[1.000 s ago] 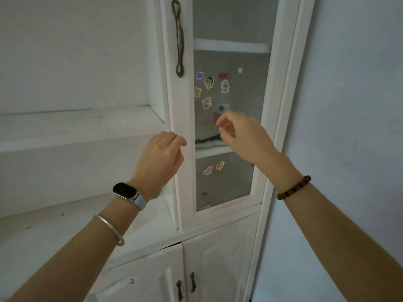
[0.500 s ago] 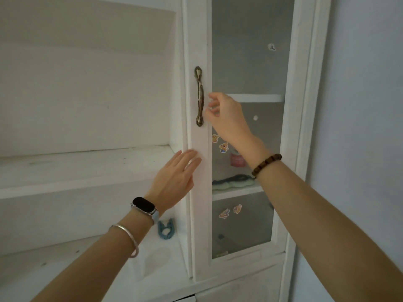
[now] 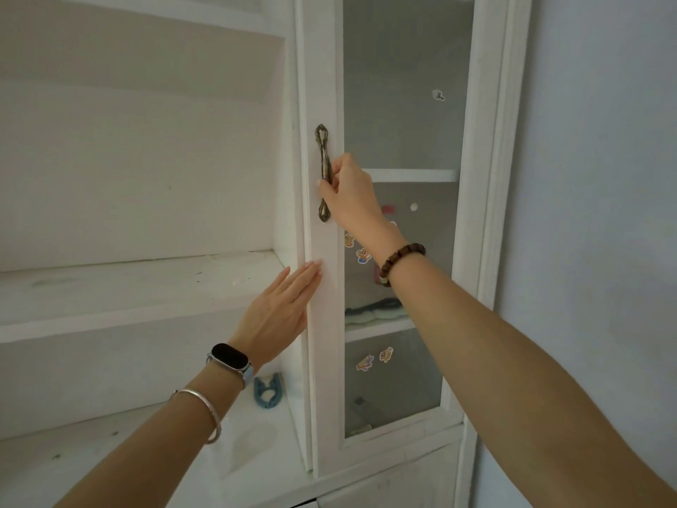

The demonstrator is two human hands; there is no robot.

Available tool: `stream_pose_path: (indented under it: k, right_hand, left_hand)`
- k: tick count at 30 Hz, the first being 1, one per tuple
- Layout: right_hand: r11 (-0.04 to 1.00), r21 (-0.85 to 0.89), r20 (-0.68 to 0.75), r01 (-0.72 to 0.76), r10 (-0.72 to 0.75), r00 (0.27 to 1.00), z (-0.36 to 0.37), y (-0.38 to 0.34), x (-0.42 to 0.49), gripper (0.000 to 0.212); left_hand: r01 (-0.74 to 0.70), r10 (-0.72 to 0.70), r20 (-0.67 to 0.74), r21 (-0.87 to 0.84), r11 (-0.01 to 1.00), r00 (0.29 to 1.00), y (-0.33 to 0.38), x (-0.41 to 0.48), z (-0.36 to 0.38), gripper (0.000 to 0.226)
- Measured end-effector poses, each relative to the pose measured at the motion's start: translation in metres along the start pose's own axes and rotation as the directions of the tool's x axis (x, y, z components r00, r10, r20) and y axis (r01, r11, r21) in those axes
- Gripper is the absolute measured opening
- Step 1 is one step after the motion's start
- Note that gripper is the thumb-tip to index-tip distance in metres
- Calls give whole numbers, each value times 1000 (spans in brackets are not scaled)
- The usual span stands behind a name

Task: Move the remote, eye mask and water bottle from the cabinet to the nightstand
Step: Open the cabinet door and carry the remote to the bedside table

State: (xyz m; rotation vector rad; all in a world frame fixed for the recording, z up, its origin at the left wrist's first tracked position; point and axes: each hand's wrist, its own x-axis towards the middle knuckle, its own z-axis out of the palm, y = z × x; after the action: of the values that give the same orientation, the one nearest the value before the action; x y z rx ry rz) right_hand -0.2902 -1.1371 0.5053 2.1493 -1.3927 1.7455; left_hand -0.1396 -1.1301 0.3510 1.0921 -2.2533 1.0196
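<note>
1. Since half a second ago, right hand [image 3: 350, 194] has closed onto the door handle [image 3: 324, 172].
2. Cabinet [image 3: 320, 324] door shut; eye mask [image 3: 373, 311], I judge, behind glass.
3. Left hand [image 3: 278, 313] flat, fingers released, bracing the frame.
4. Next I pull the door open.

Head view faces close, slightly upward, at cabinet door [image 3: 322, 324].

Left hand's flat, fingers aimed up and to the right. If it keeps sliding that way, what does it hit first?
The left hand already has its fingertips at the white door frame, so it meets that first. Whether they actually touch is unclear.
</note>
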Motion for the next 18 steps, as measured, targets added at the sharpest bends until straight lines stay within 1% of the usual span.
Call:
stream_pose_path:
  k: [3, 7, 11, 15, 18]
  right_hand:
    - [1000, -24, 2, -10, 10, 1000, -1, -2, 0, 8]
    - [999, -47, -21, -3, 2, 1000, -7, -6, -6, 11]
    - [999, -24, -77, 23, -25, 997, -31, -11, -26, 16]
    - [1000, -24, -89, 11, -13, 996, -67, -25, -52, 21]
    - [999, -27, -83, -34, 32, 996, -93, -36, -71, 35]
  left_hand:
    - [-12, 12, 6, -16, 1000, 1000, -1, -3, -2, 66]
    - [-54, 54, -9, -53, 997, 999, 0, -10, -7, 68]
    - [-163, 157, -69, -97, 982, 985, 8, -19, -17, 68]
    - [-280, 263, -154, -108, 954, 953, 22, -22, -32, 65]
    - [-368, 335, -216, -137, 920, 917, 35, -19, -40, 67]
